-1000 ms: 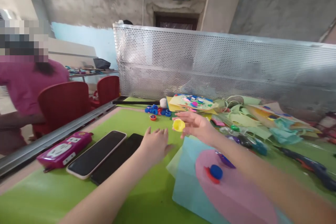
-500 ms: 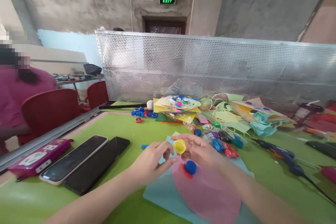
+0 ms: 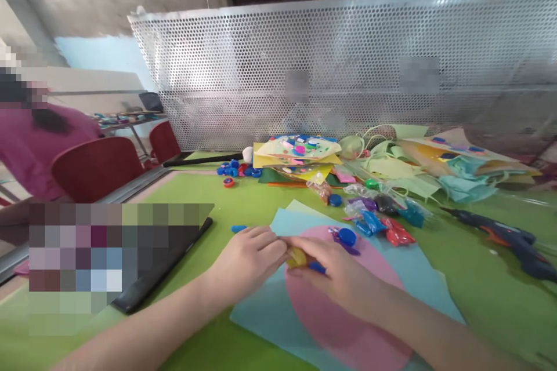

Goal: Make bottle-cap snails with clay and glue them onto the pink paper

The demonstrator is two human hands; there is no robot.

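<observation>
Both my hands meet over a pink oval paper (image 3: 343, 324) that lies on a light blue sheet (image 3: 265, 313). My right hand (image 3: 335, 269) is closed around a yellow bottle cap (image 3: 297, 257), pressing it down near the oval's left edge. My left hand (image 3: 246, 261) has its fingers curled, the tips touching the same cap. A blue cap (image 3: 347, 236) on a purple piece (image 3: 337, 237) sits on the oval just beyond my right hand. Another blue bit (image 3: 317, 267) shows under my right fingers.
The green table (image 3: 261, 203) carries a black phone (image 3: 165, 266) at left, loose blue and red caps (image 3: 237, 171), stacked coloured papers (image 3: 300, 153), small bags of caps (image 3: 378, 223) and a glue gun (image 3: 505, 237) at right. A perforated metal screen (image 3: 348, 69) stands behind. A person in magenta (image 3: 39, 139) sits by red chairs (image 3: 96, 165).
My hands came down from in front of me onto the pink oval, carrying the yellow cap; the left hand closed in on it. The camera tilted down.
</observation>
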